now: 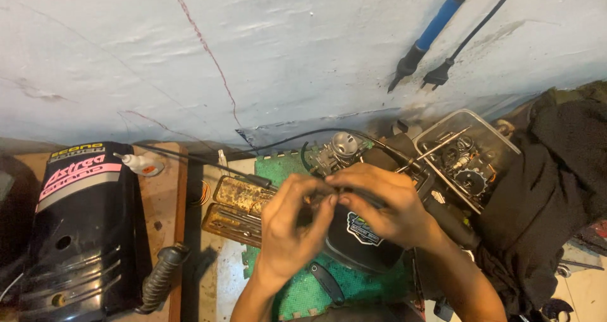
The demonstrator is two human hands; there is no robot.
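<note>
My left hand (291,224) and my right hand (386,202) meet at the fingertips over a green mat (303,293), pinching a small dark part (325,199) between them; what it is I cannot tell. A thin black cable (227,164) runs from the left toward my fingers. Just behind my hands stands a metal carburetor (341,148). Under my right hand lies a black oval cover with a sticker (360,233).
A black motorcycle body panel (82,233) and a ribbed rubber grip (161,278) lie at the left. A rusty metal tool tin (237,205) sits beside the mat. A clear plastic box of small parts (468,157), dark cloth (556,189) and a hanging soldering iron (430,37) are at the right.
</note>
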